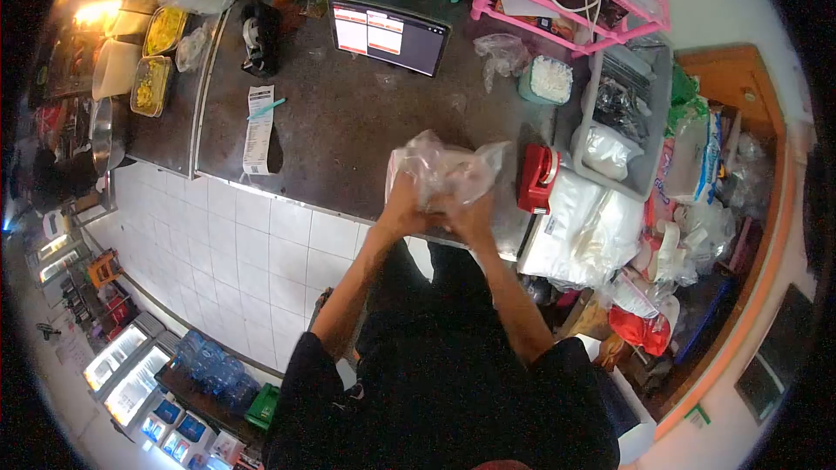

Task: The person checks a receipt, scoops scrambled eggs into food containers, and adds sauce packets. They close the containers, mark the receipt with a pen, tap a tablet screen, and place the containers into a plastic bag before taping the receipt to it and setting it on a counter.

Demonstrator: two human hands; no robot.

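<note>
A clear plastic bag point(444, 165) with a pale, boxy shape inside is between my hands at the counter's front edge. My left hand point(402, 207) grips its near left side. On the near right side, my right hand point(470, 219) is closed on the same bag, partly covered by the loose film. The bag's top is crumpled and its right corner sticks up. What lies inside cannot be made out. Just right of the bag stands a red tape dispenser point(538, 178), beside a stack of flat plastic bags point(592, 231).
A lit tablet point(389, 37) stands at the counter's back. Left lies a receipt point(259, 135) with a light-blue pen point(267, 109) on it. A grey bin point(649, 152) of bags, a white-filled tub point(549, 80) and a pink basket point(575, 35) crowd the right. Food containers point(151, 85) are far left.
</note>
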